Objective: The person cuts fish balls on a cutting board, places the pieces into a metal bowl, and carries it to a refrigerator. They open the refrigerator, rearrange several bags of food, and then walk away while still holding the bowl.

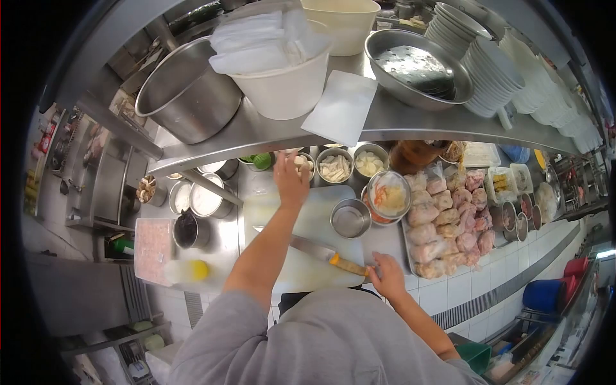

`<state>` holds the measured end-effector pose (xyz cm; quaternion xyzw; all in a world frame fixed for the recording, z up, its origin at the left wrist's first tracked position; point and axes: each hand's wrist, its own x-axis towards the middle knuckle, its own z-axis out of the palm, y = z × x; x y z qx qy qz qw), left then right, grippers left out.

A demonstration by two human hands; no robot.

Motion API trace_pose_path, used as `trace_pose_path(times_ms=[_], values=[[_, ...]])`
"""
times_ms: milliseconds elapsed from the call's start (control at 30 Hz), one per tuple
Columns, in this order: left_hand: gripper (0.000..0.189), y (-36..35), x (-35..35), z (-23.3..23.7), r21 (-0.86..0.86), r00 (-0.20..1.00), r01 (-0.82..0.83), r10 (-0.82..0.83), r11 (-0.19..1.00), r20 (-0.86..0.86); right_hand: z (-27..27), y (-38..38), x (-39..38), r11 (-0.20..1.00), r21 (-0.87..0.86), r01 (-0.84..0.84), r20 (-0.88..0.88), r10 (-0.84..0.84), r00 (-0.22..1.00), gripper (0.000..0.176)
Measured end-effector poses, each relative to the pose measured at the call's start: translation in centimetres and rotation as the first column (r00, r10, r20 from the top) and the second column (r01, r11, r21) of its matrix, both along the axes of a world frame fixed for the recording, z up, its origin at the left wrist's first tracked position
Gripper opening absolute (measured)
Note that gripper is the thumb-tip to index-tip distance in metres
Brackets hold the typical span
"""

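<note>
My left hand (290,178) reaches to the back of the white cutting board (314,215), fingers spread at the rim of a small metal bowl (305,165) of pale slices and partly covering it. A kitchen knife (350,264) with a yellow-brown handle lies across the board, blade toward the left, partly behind my left forearm. Beside the handle's end is my right hand (387,277), fingers loosely apart, thumb side close to the handle. An empty metal bowl (350,219) stands on the board's right part, next to a clear container (387,194) with orange and pale shreds.
Bowls of pale slices (335,167) line the back. A tray of bagged raw meat (449,221) sits right. At left are metal pots (206,196), a box of pink meat (154,247) and a yellow-capped bottle (187,271). A steel shelf (269,138) overhangs the bowls.
</note>
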<state>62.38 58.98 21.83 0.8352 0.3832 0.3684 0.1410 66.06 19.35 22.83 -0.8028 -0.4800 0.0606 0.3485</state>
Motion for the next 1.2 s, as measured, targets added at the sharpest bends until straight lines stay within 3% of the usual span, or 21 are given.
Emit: trace_pose_path(times_ms=[67,133,233,300,333,433,533,633,700,767,800,867,1033,1100,1200], values=[[0.050,-3.3,-0.8,1.0,-0.186,0.949,0.308,-0.288,0.933,0.128,0.2,0.7,0.9,1.000,-0.020,0.000,-0.026,0.000,1.000,0.047],[0.047,-7.7,-2.1,0.3,-0.121,0.897,0.441,-0.434,0.889,0.078,0.5,1.5,1.9,0.999,-0.039,-0.007,-0.050,0.005,0.999,0.051],[0.048,-12.7,-4.4,2.1,-0.122,0.901,0.422,-0.431,0.898,-0.055,1.2,3.0,3.2,0.999,-0.026,-0.041,-0.093,0.039,0.995,0.061],[0.049,-14.6,-5.2,2.7,-0.567,0.945,0.269,-0.327,0.778,-0.001,1.7,4.2,3.9,0.995,-0.075,-0.061,-0.239,0.041,0.970,0.063],[0.051,-15.2,-5.5,3.2,-0.639,0.974,0.174,-0.227,0.750,-0.001,1.6,4.8,4.4,0.994,-0.072,-0.078,-0.235,0.060,0.970,0.063],[0.051,-14.5,-6.8,0.3,-0.663,0.998,0.064,-0.028,0.746,0.064,0.9,7.3,5.3,0.984,-0.101,-0.144,-0.261,0.114,0.959,0.061],[0.050,-13.5,-9.4,0.2,-0.702,0.996,0.010,0.055,0.712,0.070,0.5,10.6,6.2,0.980,0.005,-0.197,-0.203,0.194,0.960,0.059],[0.048,-12.7,-12.9,-0.2,-0.659,0.989,-0.070,0.141,0.749,0.055,0.3,14.4,6.7,0.951,-0.120,-0.286,-0.092,0.276,0.957,0.060],[0.044,-12.2,-15.7,0.1,-0.685,0.971,-0.058,0.201,0.727,0.131,2.2,16.7,5.3,0.840,-0.393,-0.374,-0.191,0.323,0.927,0.061],[0.039,-11.5,-18.8,-0.4,-0.754,0.872,-0.040,0.391,0.655,0.294,0.8,18.4,3.8,0.844,-0.368,-0.391,-0.118,0.375,0.920,0.062],[0.039,-11.4,-20.3,0.0,-0.756,0.869,-0.047,0.400,0.653,0.291,0.4,19.3,3.1,0.851,-0.341,-0.399,-0.039,0.412,0.910,0.062],[0.037,-11.4,-23.1,0.8,-0.829,0.749,-0.035,0.564,0.559,0.348,-0.1,20.9,1.8,0.825,-0.365,-0.431,-0.017,0.457,0.889,0.061],[0.040,-10.5,-28.7,0.3,-0.865,0.716,-0.067,0.628,0.498,0.306,-2.2,24.5,-0.5,0.798,-0.319,-0.511,-0.011,0.536,0.844,0.051],[0.038,-10.0,-29.9,0.0,-0.874,0.720,-0.053,0.625,0.482,0.301,-2.8,26.1,-0.8,0.704,-0.464,-0.538,-0.028,0.595,0.803,0.037],[0.034,-8.8,-30.4,-0.4,-0.900,0.724,-0.001,0.621,0.436,0.300,-0.7,27.1,-0.4,0.723,-0.448,-0.526,-0.104,0.541,0.834,0.026]])
